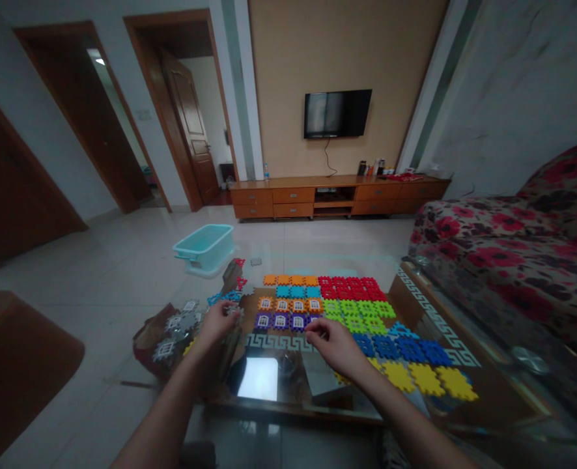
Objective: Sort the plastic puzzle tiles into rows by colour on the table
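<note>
Running crosswise, purple plastic tile row [279, 320] beside right hand [332, 345]

I can't tell what the left hand [215, 324] pinches; its fingers [227, 314] hide it; grey plastic tiles [178, 326] too blurred to count; sofa [513, 260] cut off at right edge.

The person is showing slender bare forearms [164, 410] that are narrowing at the wrists into an uncovered left hand [214, 326] and right hand [336, 346], both with thin fingers [314, 332].
</note>
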The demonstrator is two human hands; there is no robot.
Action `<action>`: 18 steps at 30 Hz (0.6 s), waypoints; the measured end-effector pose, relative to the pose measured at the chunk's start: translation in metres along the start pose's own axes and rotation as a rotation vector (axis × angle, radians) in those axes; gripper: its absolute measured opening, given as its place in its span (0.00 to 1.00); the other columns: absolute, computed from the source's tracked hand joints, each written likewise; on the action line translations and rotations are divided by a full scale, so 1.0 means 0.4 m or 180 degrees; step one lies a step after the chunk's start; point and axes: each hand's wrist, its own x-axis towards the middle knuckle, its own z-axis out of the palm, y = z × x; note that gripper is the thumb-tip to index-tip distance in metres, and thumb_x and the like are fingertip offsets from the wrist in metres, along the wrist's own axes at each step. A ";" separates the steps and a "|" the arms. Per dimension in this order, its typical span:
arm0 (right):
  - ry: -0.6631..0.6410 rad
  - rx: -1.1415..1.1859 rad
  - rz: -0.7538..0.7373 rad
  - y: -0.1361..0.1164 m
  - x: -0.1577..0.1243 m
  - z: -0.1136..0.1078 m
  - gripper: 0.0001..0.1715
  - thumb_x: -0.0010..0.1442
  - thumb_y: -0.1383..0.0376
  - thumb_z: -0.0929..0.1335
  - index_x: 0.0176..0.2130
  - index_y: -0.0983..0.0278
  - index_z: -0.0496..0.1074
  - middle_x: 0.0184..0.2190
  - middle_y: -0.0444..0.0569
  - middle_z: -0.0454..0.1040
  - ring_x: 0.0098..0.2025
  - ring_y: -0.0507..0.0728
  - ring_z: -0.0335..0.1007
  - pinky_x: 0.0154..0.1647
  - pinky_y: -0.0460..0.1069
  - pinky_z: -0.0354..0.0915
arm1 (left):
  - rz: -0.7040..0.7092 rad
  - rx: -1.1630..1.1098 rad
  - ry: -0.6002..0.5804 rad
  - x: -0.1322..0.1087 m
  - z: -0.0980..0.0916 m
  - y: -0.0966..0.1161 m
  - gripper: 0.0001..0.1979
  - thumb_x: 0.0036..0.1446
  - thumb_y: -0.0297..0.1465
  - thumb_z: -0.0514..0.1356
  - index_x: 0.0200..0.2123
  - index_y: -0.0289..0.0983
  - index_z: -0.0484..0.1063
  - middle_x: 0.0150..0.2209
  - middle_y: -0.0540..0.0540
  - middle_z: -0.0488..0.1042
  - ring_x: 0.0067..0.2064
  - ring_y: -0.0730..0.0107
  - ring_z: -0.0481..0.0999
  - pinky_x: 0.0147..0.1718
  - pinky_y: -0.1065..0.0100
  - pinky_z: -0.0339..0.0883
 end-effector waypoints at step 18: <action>-0.0246 0.1315 0.0649 0.002 0.016 0.013 0.08 0.54 0.67 0.67 0.37 0.63 0.74 0.28 0.46 0.75 0.26 0.52 0.68 0.25 0.46 0.60 | -0.0119 -0.3456 -0.1495 -0.240 0.139 0.222 0.21 0.41 0.37 0.73 0.37 0.34 0.73 0.33 0.46 0.76 0.31 0.70 0.76 0.30 0.66 0.73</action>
